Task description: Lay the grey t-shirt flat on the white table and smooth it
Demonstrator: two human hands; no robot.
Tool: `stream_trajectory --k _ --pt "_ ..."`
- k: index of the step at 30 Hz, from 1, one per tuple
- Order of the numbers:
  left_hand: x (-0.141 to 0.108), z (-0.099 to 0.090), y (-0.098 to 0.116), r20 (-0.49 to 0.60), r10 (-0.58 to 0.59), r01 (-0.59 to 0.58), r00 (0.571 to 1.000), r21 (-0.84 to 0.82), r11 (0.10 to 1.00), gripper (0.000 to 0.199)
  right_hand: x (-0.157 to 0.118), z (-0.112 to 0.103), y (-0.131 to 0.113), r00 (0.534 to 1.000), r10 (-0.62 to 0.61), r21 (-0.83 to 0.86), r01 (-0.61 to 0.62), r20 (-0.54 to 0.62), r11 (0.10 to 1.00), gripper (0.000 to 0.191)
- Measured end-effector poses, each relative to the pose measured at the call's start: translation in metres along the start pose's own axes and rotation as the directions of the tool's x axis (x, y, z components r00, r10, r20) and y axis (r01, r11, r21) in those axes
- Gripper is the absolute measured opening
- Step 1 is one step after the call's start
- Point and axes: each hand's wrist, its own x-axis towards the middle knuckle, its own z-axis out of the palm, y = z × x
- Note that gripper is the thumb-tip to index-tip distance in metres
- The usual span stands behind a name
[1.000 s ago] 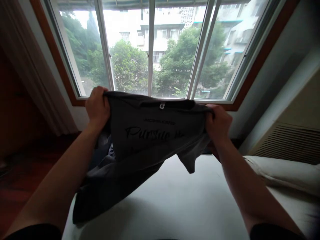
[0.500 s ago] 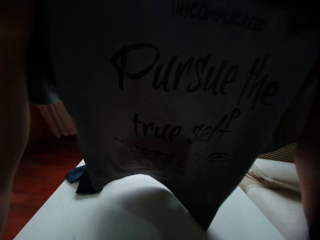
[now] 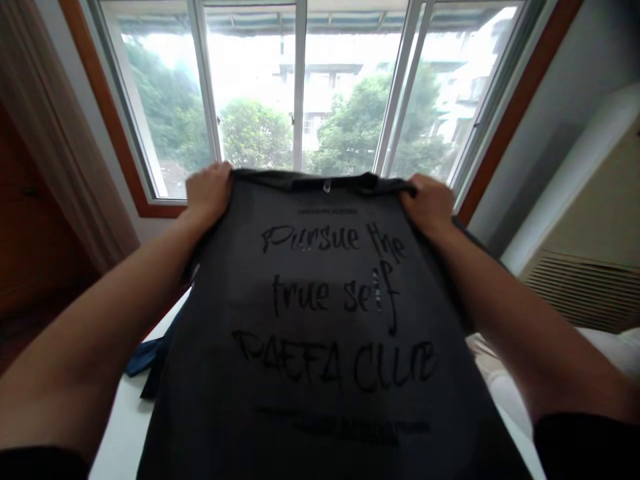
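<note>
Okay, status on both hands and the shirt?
Left hand and right hand: firm grip at shoulders. Dark shirt spread, print showing. It hides much of the white surface.

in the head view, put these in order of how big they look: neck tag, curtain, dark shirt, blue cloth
Largest to smallest, as they look:
1. dark shirt
2. curtain
3. blue cloth, partly hidden
4. neck tag
</note>
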Motion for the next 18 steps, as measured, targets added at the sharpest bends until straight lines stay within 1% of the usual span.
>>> stream_trajectory --k 1,2,3,4,5,6,7,8,10,11,14,15,16,17,18 --pt "-0.014 0.031 0.002 0.156 -0.056 0.049 0.986 0.047 0.998 0.041 -0.018 0.029 -0.004 0.989 0.009 -0.046 -0.002 0.148 0.999 0.043" --pt "-0.030 0.061 0.002 0.347 -0.111 0.079 0.931 0.104 0.991 0.036 -0.038 0.056 -0.007 0.960 0.031 -0.080 -0.008 0.280 0.997 0.038" --pt "-0.048 0.089 0.001 0.438 -0.132 0.088 0.889 0.120 0.989 0.032 -0.059 0.081 -0.010 0.907 0.056 -0.110 -0.011 0.417 0.994 0.036" --pt "-0.067 0.114 0.000 0.493 -0.141 0.089 0.859 0.129 0.988 0.031 -0.081 0.103 -0.013 0.832 0.082 -0.132 -0.011 0.548 0.991 0.034" --pt "-0.088 0.136 -0.001 0.541 -0.140 0.081 0.829 0.131 0.988 0.032 -0.104 0.123 -0.015 0.746 0.110 -0.144 -0.019 0.657 0.989 0.034" --pt "-0.109 0.155 -0.002 0.587 -0.127 0.066 0.799 0.124 0.990 0.034 -0.125 0.141 -0.018 0.652 0.120 -0.136 -0.026 0.749 0.990 0.035" --pt "-0.129 0.172 -0.002 0.628 -0.106 0.048 0.771 0.109 0.993 0.036 -0.146 0.156 -0.020 0.574 0.110 -0.116 -0.027 0.811 0.993 0.037" --pt "-0.149 0.187 -0.001 0.660 -0.075 0.025 0.748 0.086 0.996 0.039 -0.165 0.169 -0.024 0.531 0.095 -0.097 -0.024 0.842 0.995 0.037" --pt "-0.183 0.212 0.003 0.698 0.000 -0.025 0.716 0.026 0.999 0.042 -0.196 0.189 -0.032 0.481 0.056 -0.058 -0.010 0.875 0.998 0.034" --pt "-0.197 0.223 0.006 0.709 0.036 -0.046 0.704 -0.005 0.999 0.042 -0.209 0.197 -0.038 0.473 0.021 -0.025 0.003 0.881 1.000 0.034" --pt "-0.230 0.249 0.015 0.738 0.112 -0.077 0.665 -0.081 0.994 0.041 -0.232 0.213 -0.056 0.487 -0.079 0.078 0.023 0.870 0.997 0.036" --pt "-0.238 0.256 0.017 0.747 0.118 -0.073 0.654 -0.093 0.993 0.042 -0.237 0.217 -0.063 0.490 -0.105 0.109 0.020 0.866 0.994 0.038" --pt "-0.244 0.262 0.018 0.756 0.114 -0.063 0.645 -0.095 0.993 0.045 -0.242 0.220 -0.069 0.483 -0.122 0.133 0.010 0.867 0.991 0.041" --pt "-0.250 0.268 0.019 0.761 0.099 -0.047 0.641 -0.090 0.995 0.048 -0.246 0.222 -0.074 0.463 -0.130 0.150 -0.007 0.877 0.989 0.045" --pt "-0.255 0.273 0.019 0.765 0.077 -0.028 0.639 -0.077 0.997 0.052 -0.251 0.224 -0.080 0.434 -0.129 0.157 -0.030 0.892 0.987 0.049"
